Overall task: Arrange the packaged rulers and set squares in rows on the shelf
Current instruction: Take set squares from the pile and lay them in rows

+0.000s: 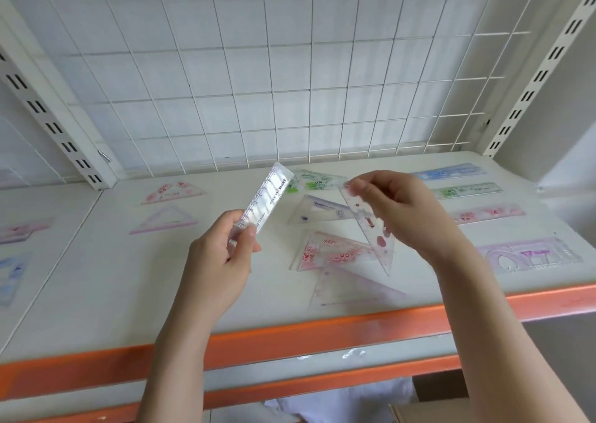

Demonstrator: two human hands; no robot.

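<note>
We see a clear straight ruler (270, 196) held above the white shelf (161, 293), its lower end pinched between the thumb and curled fingers of the left hand (222, 255), the rest slanting up and away from those fingers. The right hand (392, 211) pinches the top corner of a clear set square with red marks (371, 225), which hangs down from its fingertips (353, 187), tilted, above the packs lying on the shelf.

Just below the right fingers lie a set square with blue print (317, 211), a red-printed set square (325, 253) and a pale pink one (351, 288), partly overlapping. Just beyond the fingertips sits a green-printed set square (311, 180). Past the left fingers, two pink set squares (171, 192) lie one before the other. Beyond the right wrist, a blue ruler (448, 172), a green ruler (467, 192), a pink ruler (490, 213) and a purple stencil ruler (529, 256) lie in a row. A wire grid (290, 67) backs the shelf.
</note>
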